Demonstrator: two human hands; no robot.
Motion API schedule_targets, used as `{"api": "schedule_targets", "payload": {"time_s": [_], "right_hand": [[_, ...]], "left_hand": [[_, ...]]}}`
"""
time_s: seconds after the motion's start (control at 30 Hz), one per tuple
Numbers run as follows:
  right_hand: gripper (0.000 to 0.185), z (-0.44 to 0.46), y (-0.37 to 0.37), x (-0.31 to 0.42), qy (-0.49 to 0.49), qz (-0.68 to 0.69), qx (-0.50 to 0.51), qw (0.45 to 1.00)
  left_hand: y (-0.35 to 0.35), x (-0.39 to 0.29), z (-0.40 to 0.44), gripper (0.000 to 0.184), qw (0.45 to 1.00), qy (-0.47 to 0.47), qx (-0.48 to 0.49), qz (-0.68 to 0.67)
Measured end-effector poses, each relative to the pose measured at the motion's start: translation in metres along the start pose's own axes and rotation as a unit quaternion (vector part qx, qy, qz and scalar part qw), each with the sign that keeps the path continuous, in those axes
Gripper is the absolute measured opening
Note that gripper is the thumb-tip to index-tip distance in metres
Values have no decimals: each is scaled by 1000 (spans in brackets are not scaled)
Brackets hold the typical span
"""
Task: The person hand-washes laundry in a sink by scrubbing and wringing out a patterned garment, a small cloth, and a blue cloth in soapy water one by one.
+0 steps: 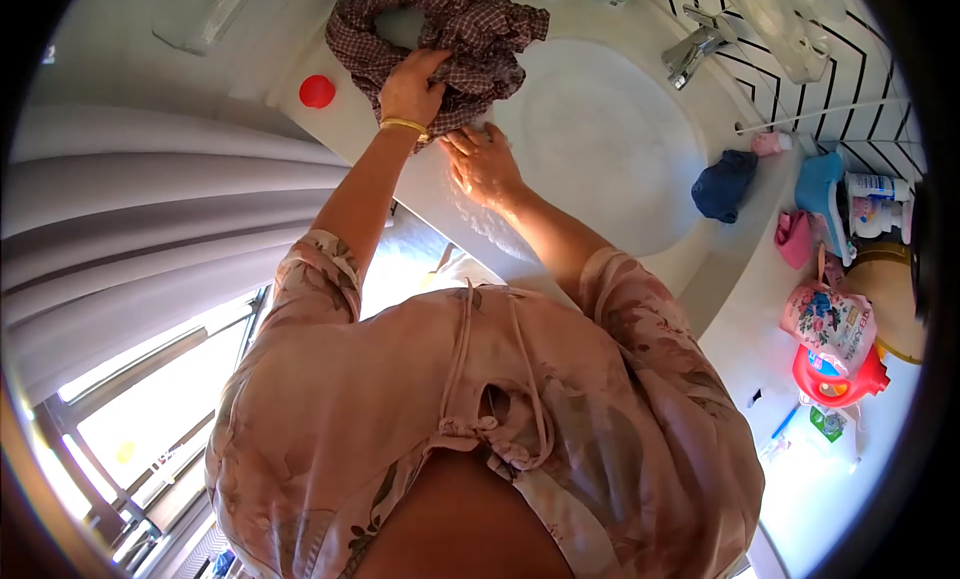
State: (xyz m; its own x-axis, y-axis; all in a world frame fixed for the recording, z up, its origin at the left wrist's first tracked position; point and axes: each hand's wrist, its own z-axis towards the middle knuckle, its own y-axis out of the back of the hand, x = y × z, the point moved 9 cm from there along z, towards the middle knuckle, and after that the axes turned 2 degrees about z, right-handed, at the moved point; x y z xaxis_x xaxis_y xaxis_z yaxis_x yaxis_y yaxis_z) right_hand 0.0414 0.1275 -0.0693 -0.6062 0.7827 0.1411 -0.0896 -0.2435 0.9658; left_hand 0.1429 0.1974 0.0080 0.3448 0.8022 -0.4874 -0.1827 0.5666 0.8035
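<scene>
A dark brown checked cloth garment (460, 49) lies bunched on the sink's left ledge, its right side hanging over the basin's edge. My left hand (412, 91), with a yellow bangle at the wrist, grips the middle of the bundle. My right hand (483, 167) rests on the pale ledge just below the cloth, fingers spread, the tips by its lower edge; suds are on and around it. The round white basin (610, 149) beside it holds cloudy, soapy water. Left of the garment sits a round red cap (317, 92).
A chrome tap (694, 54) rises at the basin's upper right. A dark blue cloth bundle (725, 186) lies on the right rim. Further right stand a blue container (822, 194), a pink pouch (830, 324) and a red bottle (840, 381). Grey curtains (160, 199) hang at left.
</scene>
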Motion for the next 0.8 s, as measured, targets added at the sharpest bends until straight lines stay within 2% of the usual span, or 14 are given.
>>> {"api": "schedule_targets", "payload": {"time_s": [0.07,0.17,0.2,0.27,0.33,0.4,0.43,0.5,0.57,0.63,0.8], "right_hand": [[39,-2,9,-8,-60,-5,13,998],[35,-3,10,-31,-131,3,-46,990],[33,-9,-3,-57,-243,89,-15,966],[31,-38,-29,-98,-451,252,57,854],[29,-78,-28,-144,-455,161,-43,875],[20,-99,23,-154,-375,125,-109,912],[18,-104,44,-140,-326,151,-125,925],[16,-116,89,-106,-222,206,-157,940],[22,-136,112,-66,-106,208,-102,967],[30,-168,110,-40,6,178,-17,984],[38,-224,85,9,207,151,172,951]], "left_hand": [[3,-5,-2,43,1000,1,-4,-11],[0,-2,0,43,1000,-15,-7,5],[-3,2,-2,43,1000,-20,-4,16],[-7,5,0,42,1000,3,21,-9],[-5,8,1,42,999,24,37,-25],[-8,10,2,41,998,37,48,-34],[-9,11,3,39,1000,-7,22,-15],[-11,11,4,39,999,3,30,-10],[-14,14,2,40,999,12,41,-10],[-15,13,1,42,1000,-17,18,1],[-9,6,-2,44,999,-42,-3,25]]}}
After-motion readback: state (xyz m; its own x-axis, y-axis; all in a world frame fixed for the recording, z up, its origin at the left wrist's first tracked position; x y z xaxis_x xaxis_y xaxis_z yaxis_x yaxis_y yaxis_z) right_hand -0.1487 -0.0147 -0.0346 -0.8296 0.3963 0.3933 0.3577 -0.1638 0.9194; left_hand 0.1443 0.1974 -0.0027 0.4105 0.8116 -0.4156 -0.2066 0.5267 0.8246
